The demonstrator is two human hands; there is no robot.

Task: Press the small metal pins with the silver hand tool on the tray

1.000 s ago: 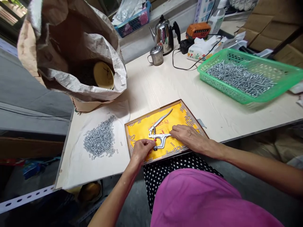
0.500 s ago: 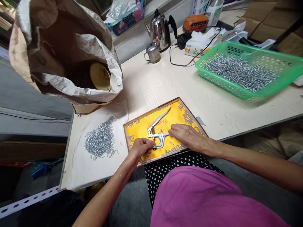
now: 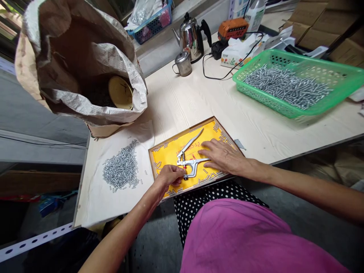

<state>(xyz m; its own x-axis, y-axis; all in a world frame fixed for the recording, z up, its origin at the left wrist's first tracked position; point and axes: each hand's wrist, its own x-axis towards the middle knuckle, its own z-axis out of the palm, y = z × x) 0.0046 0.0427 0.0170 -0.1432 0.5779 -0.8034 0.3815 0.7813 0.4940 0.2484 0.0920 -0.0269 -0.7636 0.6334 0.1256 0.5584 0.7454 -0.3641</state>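
Note:
A silver pair of hand pliers (image 3: 193,163) lies on the yellow base of a shallow tray (image 3: 170,151), its two handles spread. My left hand (image 3: 171,176) is at the pliers' jaw end, thumb and finger pinched together; what they hold is too small to name. Over the right part of the tray, my right hand (image 3: 222,155) has its fingers spread around the lower handle's end and holds nothing. Small metal pins (image 3: 212,176) lie along the tray's edges.
Left of the tray, a pile of metal pins (image 3: 121,167) lies on white cloth. Behind stands a large open sack (image 3: 113,110). A green basket (image 3: 264,104) of metal parts is at the right. A metal cup (image 3: 183,64) and kettle (image 3: 191,36) stand at the back.
My right hand has opened, its fingers spreading away from the lower handle. My left hand stays pinched at the jaws.

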